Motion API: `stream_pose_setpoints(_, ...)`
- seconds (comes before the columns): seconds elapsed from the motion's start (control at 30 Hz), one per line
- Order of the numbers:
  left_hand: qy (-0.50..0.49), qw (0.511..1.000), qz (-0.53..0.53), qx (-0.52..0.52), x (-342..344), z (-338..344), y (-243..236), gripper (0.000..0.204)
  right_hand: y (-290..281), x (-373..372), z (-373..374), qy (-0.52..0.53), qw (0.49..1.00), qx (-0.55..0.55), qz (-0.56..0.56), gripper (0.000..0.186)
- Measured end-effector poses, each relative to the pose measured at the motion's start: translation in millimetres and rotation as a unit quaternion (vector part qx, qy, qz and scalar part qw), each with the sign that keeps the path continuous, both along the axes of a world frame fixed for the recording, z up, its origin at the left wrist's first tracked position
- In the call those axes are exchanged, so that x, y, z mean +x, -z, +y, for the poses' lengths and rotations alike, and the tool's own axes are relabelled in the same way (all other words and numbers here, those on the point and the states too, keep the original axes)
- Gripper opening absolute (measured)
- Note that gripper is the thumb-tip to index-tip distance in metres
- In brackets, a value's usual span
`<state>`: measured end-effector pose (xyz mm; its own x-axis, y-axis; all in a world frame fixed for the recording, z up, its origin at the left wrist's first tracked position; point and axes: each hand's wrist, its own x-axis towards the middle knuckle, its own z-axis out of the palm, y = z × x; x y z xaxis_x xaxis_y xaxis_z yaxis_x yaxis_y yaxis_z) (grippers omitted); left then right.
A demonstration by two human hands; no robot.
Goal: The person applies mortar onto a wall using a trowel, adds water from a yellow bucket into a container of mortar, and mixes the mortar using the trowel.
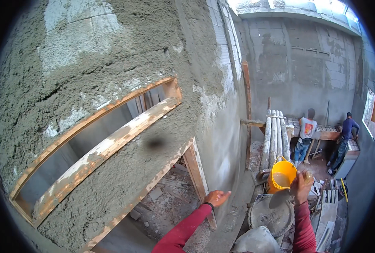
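Observation:
My right hand (pixel 302 185) is wrapped round the handle of a trowel, whose grey blade (pixel 279 199) points down and left. Beneath that blade is a round tub (pixel 253 219) of wet grey mortar. A yellow bucket (pixel 275 182) with greyish contents stands just beyond the tub, close to my right hand. My left hand (pixel 217 197) holds nothing; its fingers stretch to the right, beside the wooden post (pixel 197 170) of a door frame and the smooth grey wall. Whether its fingertips touch the wall, I cannot tell.
On the left rises a rough mortared wall (pixel 124 50) with a wood-framed slot opening (pixel 111 145). Pale poles (pixel 274 137) stand past the bucket. Two people (pixel 307 130) work at a tiled counter (pixel 329 134). Boards (pixel 327 215) and rubble lie at right. A whitish rounded object (pixel 257 241) is nearest me.

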<state>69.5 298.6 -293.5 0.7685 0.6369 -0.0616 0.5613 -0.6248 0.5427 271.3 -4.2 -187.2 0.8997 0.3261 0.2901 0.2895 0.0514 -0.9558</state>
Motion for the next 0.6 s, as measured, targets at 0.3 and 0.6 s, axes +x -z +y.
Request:
stream_pose_setpoints(0.3,0.099,0.972,0.206,0.064,-82,73,91,0.031,241,37,66,0.106,0.87,-0.39,-0.282,0.057)
stream_pose_setpoints(0.6,-0.043,0.972,0.194,-0.127,-96,84,73,0.027,69,-5,-5,0.08,0.91,-0.243,-0.327,0.016)
